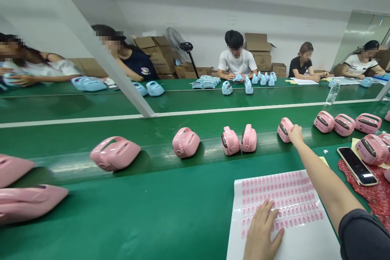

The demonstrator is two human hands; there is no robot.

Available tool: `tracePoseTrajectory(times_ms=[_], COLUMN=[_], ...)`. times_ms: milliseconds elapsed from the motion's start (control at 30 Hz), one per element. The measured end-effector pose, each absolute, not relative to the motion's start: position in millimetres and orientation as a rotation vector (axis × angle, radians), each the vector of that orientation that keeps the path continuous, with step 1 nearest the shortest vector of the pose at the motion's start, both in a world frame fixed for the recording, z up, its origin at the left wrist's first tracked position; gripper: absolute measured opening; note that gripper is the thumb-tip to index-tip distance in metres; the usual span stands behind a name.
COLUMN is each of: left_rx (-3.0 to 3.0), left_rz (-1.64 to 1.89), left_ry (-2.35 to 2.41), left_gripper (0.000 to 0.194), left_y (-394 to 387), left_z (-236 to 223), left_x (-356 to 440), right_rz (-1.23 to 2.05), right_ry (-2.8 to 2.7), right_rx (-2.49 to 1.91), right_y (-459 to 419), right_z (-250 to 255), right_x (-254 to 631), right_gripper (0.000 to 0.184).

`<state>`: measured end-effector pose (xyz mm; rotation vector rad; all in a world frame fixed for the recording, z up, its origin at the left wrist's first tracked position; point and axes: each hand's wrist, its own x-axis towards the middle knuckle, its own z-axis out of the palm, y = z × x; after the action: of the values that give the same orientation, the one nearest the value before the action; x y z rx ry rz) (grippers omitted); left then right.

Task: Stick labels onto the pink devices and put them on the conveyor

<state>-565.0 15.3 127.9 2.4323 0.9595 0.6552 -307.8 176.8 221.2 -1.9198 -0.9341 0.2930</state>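
Observation:
My right hand (295, 134) reaches out to the green conveyor and grips a pink plastic device (284, 129) by its near side. My left hand (262, 227) lies flat, fingers spread, on a white sheet of small pink stickers (283, 199) lying on the green table in front of me. Two more pink devices (239, 140) stand side by side to the left of the one I hold, and another pink device (185, 142) sits further left.
More pink devices (344, 124) cluster at the right beside a black phone (357, 165) on a red cloth (376, 193). Pink shells (115, 153) lie along the belt at left. Across the table several people sit with blue devices (227, 87); a water bottle (332, 92) stands there.

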Motion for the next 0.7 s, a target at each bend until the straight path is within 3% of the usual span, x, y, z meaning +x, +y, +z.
tracePoseTrajectory(times_ms=[200,433,567,700], left_rx=[2.425,2.327,1.995,1.344], left_rz=[0.747,0.735,0.789,1.068], left_ry=[0.928,0.927,0.941,0.882], left_gripper=[0.039,0.035,0.040,0.054], left_y=[52,45,28,16], left_z=[118,119,121,122], left_x=[-583,-572,-559,-530], right_rz=[0.242,0.754,0.908,1.077], right_ry=[-1.003,-1.038,-0.906,-0.820], right_rx=[-1.853,-1.746,-1.656,-1.521], right_y=[224,252,210,122], right_z=[220,209,222,235], right_x=[-382,-452,-426,-376], right_gripper=[0.035,0.009,0.018,0.020])
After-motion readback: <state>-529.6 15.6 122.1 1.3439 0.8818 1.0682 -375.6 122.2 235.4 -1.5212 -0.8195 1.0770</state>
